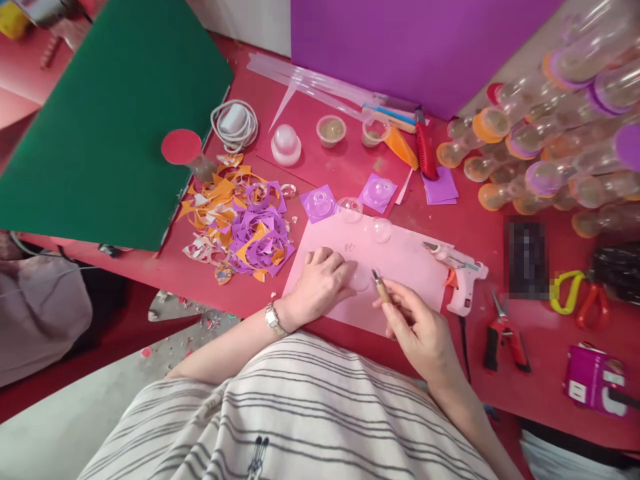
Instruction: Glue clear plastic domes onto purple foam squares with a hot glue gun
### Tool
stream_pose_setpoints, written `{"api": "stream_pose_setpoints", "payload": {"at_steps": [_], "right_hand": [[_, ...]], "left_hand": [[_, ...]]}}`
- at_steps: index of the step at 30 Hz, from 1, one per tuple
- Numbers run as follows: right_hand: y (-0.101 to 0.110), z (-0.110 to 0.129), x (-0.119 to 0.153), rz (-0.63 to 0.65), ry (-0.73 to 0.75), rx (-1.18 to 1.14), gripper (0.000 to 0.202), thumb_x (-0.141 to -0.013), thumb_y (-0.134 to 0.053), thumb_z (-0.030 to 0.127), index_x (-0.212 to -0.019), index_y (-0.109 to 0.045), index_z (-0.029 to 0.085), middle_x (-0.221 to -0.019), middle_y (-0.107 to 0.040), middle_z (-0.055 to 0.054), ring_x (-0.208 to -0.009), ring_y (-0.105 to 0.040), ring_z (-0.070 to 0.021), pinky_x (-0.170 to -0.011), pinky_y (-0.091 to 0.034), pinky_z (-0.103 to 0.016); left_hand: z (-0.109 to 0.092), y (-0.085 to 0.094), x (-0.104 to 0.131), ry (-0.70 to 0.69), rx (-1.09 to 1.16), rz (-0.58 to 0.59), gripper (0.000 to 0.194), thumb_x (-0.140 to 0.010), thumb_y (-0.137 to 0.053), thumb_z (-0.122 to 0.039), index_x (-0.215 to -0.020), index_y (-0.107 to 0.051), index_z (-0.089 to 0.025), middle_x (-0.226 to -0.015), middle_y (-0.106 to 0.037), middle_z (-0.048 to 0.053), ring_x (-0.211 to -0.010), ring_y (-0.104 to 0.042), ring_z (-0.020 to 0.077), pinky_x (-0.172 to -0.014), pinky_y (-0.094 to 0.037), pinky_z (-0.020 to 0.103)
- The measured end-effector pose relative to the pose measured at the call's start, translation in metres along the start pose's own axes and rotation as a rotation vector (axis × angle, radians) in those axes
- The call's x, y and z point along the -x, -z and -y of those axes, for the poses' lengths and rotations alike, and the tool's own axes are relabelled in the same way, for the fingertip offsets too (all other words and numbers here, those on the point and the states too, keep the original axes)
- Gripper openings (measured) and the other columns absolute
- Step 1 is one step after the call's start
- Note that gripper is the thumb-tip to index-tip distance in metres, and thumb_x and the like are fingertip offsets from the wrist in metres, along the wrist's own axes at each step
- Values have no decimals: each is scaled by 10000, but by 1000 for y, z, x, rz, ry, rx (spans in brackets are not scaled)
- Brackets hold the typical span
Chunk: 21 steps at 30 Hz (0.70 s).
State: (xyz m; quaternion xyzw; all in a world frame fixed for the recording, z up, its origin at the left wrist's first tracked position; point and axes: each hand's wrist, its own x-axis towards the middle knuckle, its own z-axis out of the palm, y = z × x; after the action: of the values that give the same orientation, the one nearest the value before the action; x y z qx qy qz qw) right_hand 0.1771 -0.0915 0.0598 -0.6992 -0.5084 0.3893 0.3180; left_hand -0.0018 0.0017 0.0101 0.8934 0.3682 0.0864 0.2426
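Observation:
My left hand [320,280] presses a clear plastic dome [361,277] down onto a pink foam sheet [405,263] on the red table. My right hand [417,327] grips a small craft knife [381,288] like a pen, with its tip at the dome's right edge. Two more clear domes [350,209] lie at the sheet's far edge, and others rest on purple foam squares [320,203] just beyond.
A white glue gun [463,277] lies right of the sheet, with red pliers [503,333] and scissors [580,297] farther right. Orange and purple foam scraps [240,223] are piled at left. Green [110,120] and purple [410,47] foam sheets and stacked capped bottles [550,140] stand behind.

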Motion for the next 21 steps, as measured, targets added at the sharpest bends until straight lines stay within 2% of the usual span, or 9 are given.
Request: {"api": "stream_pose_setpoints", "payload": {"at_steps": [7, 15, 21], "right_hand": [[6, 3, 3, 75, 63, 251, 290, -916, -502, 363, -1100, -681, 226, -746, -746, -45, -428, -590, -138, -479, -520, -271], [4, 5, 2, 136, 69, 294, 320, -938, -438, 341, -1125, -665, 214, -750, -752, -33, -367, -531, -115, -502, -528, -255], [5, -3, 0, 156, 38, 233, 325, -945, -426, 363, -1096, -671, 213, -721, -736, -19, -327, -486, -94, -431, -479, -242]], "left_hand": [[-1, 3, -2, -4, 14, 31, 352, -876, -680, -349, -1170, -611, -168, -1041, -629, 95, -1043, -477, 275, -843, -359, 389], [-1, 2, -1, -14, 5, 41, 309, -921, -618, -327, -1188, -601, -172, -1058, -626, 107, -1063, -479, 271, -841, -365, 392], [-1, 2, -1, -27, -15, 19, 372, -901, -643, -392, -1189, -601, -159, -1026, -635, 105, -1027, -488, 272, -827, -369, 391]]}}
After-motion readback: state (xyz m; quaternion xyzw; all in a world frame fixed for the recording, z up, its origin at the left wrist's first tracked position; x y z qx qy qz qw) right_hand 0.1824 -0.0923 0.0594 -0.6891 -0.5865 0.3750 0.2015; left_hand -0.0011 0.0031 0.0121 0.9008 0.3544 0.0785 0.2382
